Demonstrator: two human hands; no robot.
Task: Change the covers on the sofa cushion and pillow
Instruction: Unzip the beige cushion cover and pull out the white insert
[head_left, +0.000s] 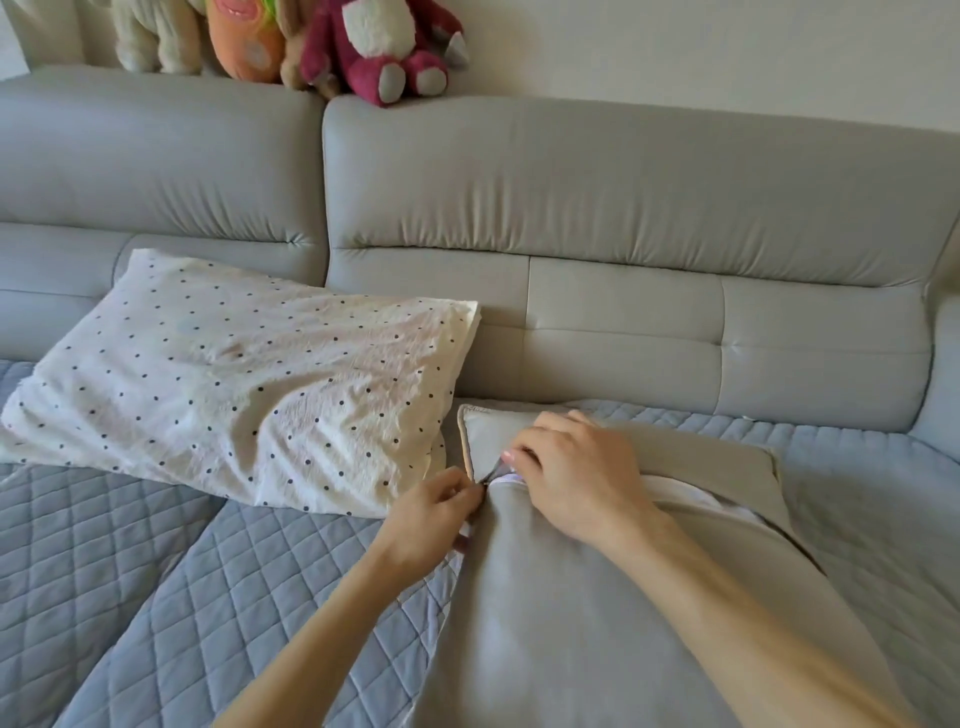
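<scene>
1. the left grip (436, 512) pinches what looks like the zip pull (487, 481) at the far left corner of the cushion (545, 623). the right grip (576, 478) curls its fingertips on the cover's edge just beside it.
2. the cushion lies on the sofa (623, 208), on its quilted mat (156, 571). its grey cover is on, and white filling (691, 501) shows through the open seam.
3. i cannot tell whether the zip is opening or closing, so this cover looks unfinished.
4. the dotted pillow (249, 384) lies just left with its cover on, probably still to do.
</scene>
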